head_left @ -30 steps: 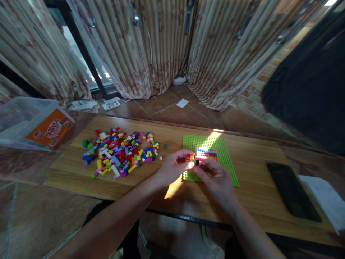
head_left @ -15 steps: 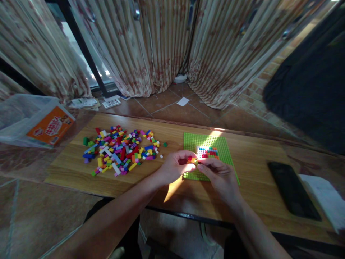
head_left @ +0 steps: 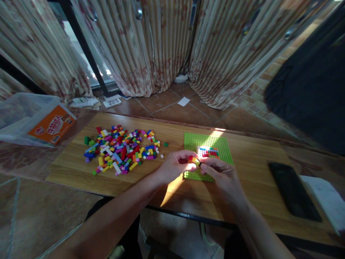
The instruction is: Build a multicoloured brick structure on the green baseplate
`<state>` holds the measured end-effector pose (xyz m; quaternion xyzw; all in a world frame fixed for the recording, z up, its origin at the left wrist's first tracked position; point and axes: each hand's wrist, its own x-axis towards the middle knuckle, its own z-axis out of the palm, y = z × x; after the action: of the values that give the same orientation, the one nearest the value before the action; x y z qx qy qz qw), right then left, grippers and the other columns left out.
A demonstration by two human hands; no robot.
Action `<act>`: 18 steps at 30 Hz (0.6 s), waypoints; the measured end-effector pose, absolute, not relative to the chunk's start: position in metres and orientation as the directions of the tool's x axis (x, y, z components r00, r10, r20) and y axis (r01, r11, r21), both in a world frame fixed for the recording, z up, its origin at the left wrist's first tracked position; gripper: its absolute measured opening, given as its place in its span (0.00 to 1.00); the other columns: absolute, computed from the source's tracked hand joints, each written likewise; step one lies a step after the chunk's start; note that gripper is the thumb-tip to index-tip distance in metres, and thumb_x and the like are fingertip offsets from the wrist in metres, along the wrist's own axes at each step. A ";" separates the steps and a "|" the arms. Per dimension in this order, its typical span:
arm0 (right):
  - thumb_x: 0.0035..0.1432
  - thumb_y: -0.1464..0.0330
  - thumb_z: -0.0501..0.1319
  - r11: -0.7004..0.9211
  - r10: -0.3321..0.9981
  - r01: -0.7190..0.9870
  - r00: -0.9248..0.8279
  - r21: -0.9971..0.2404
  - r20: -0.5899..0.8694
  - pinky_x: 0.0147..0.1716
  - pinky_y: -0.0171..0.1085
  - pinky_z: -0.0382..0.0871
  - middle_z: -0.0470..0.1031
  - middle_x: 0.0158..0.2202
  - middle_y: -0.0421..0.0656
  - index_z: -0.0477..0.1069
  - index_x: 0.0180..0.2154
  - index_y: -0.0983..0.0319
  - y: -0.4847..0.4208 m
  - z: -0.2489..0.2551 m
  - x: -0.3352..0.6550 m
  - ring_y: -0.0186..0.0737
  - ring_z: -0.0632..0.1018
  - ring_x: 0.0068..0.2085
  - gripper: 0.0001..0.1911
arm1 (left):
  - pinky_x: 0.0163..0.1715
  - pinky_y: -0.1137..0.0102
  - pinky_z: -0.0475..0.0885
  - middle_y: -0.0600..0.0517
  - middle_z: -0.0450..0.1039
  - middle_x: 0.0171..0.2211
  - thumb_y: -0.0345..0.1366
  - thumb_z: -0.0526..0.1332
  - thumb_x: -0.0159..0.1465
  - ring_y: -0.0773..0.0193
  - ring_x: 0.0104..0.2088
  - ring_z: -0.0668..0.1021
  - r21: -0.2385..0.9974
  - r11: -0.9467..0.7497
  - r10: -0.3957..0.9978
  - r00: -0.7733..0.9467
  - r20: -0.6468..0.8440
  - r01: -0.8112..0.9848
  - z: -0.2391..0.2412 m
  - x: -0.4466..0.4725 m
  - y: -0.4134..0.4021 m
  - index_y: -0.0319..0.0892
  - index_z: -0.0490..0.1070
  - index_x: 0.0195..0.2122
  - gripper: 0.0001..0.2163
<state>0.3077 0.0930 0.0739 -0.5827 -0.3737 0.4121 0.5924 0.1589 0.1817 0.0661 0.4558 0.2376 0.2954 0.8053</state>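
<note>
Between the thumb and fingers of my left hand is a small red and yellow brick piece, held over the near part of the green baseplate. My right hand pinches a small dark brick against the right end of that piece. Whether the two are joined, I cannot tell. Behind my fingers, a block of white, red, blue, teal and orange bricks sits on the baseplate, partly in bright sunlight. My hands hide part of the plate's front.
Many loose coloured bricks lie spread on the left of the wooden table. A clear plastic box with an orange label stands beyond the table's left end. At the right are a black phone and a white object.
My right hand has shifted slightly to the right and turned a little, so the dark brick at its fingertips shows more. My left hand has stayed nearly still.
</note>
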 end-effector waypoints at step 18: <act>0.53 0.61 0.67 -0.047 0.804 0.340 0.570 -0.939 0.166 0.33 0.40 0.77 0.80 0.32 0.42 0.79 0.39 0.57 0.082 0.084 0.358 0.37 0.78 0.30 0.11 | 0.31 0.72 0.68 0.55 0.71 0.29 0.30 0.69 0.49 0.72 0.29 0.72 0.904 0.362 0.741 0.658 -0.132 -0.226 0.069 0.152 0.191 0.39 0.75 0.39 0.14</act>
<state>0.3578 0.0816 0.0843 -0.6925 -0.4131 0.2101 0.5529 0.1519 0.1909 0.0694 0.4720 0.2728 0.3105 0.7787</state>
